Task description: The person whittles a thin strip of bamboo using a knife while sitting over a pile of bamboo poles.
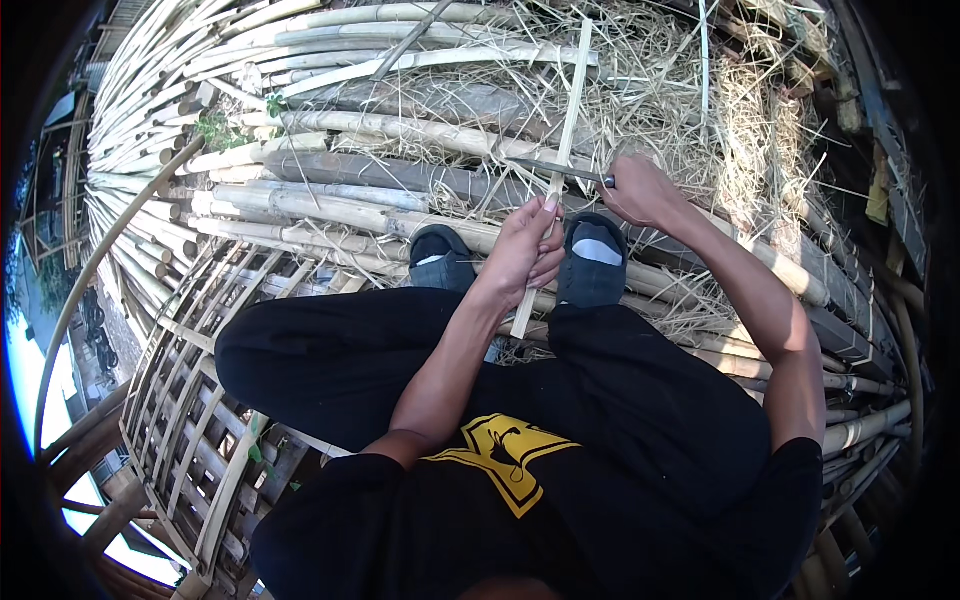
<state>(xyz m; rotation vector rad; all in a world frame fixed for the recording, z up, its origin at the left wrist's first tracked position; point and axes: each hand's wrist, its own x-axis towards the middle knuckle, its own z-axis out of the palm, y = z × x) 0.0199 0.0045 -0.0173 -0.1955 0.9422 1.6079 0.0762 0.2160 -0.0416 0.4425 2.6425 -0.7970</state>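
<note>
A long, pale bamboo strip runs away from me between my feet, its near end sticking out below my fist. My left hand is closed around the strip's lower part, the thumb lying along it. In my right hand is a knife, its handle wrapped by the fingers. The dark knife blade points left and crosses the strip just beyond my left thumb; whether its edge is cutting in cannot be made out. Thin bamboo shavings lie scattered past my hands.
Bamboo poles lie side by side under my sandalled feet. A woven bamboo lattice stands at my left, near a bent pole. More cut pole ends fan out at far left. Dark timbers border the right side.
</note>
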